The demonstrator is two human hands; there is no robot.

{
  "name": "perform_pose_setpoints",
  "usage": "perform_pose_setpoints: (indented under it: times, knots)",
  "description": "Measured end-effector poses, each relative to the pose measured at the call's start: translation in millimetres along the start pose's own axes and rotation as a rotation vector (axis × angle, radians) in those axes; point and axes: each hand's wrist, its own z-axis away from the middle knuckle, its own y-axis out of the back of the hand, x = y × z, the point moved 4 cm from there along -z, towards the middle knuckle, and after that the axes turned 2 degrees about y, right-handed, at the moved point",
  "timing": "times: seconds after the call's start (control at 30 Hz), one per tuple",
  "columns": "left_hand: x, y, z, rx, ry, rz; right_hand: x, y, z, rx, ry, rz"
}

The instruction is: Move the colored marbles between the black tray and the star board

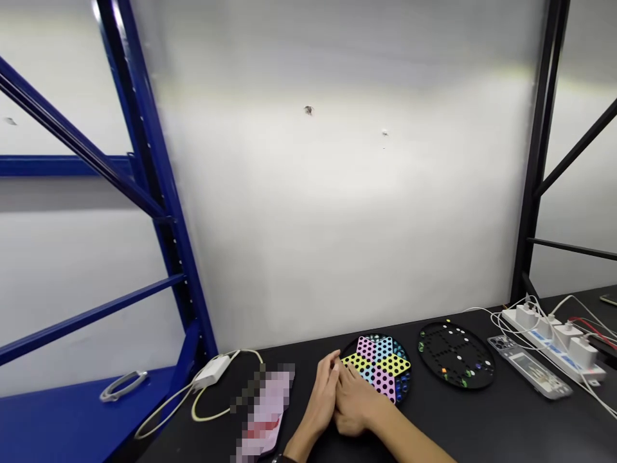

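My left hand (320,390) and my right hand (357,400) meet at the near left edge of a round Chinese checkers board (385,365). The left hand's fingers are stretched out, its palm side against the right hand. Curled fingers close the right hand; whether anything is inside it is hidden. The board's star has pink, blue and yellow parts with dark holes, and blue marbles lie in its rim tray. My hands cover its left side.
On the right lies a round black tray (441,352) with scattered small pieces, then a clear-cased phone (535,373) and a power strip (585,370) with chargers and cables. At left are a pixelated pink phone-like object (267,411), a white adapter (211,373) and a blue rack post (166,193).
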Motion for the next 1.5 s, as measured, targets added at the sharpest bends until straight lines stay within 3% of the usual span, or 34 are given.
perform_pose_setpoints:
  times: [0.1,0.17,0.27,0.37,0.47,0.57,0.73,1.07,1.17,1.27,1.33,1.37,1.5]
  knots:
    - [3,-0.7,3,-0.052,-0.014,-0.028,1,15,14,0.054,-0.06,-0.128]
    - [6,-1.8,5,-0.119,-0.02,-0.092,14,34,31,0.178,-0.183,-0.165]
    - [15,-4.5,11,-0.211,-0.049,-0.283,52,73,74,0.381,-0.37,-0.085]
    - [24,-7.4,15,-0.24,-0.102,-0.436,102,102,130,0.472,-0.553,0.099]
    - [29,-9.0,15,-0.227,-0.102,-0.483,138,110,181,0.476,-0.656,0.214]
    - [28,-9.4,15,-0.218,-0.101,-0.485,147,97,206,0.427,-0.578,0.223]
    - [28,-8.0,17,-0.239,-0.086,-0.468,134,78,206,0.416,-0.514,0.244]
    - [35,-7.7,18,-0.274,-0.071,-0.481,136,74,203,0.399,-0.549,0.096]
    - [32,-6.9,18,-0.272,-0.07,-0.486,153,83,202,0.581,-0.642,-0.213]
    - [30,-6.6,18,-0.269,-0.074,-0.489,178,100,199,0.871,-0.766,-0.756]
    - [29,-6.4,19,-0.268,-0.07,-0.494,190,108,190,0.929,-0.832,-0.961]
    - [29,-6.1,19,-0.265,-0.065,-0.495,193,110,183,0.877,-0.861,-0.899]
    - [31,-5.2,18,-0.26,-0.055,-0.488,187,99,143,0.455,-0.872,-0.164]
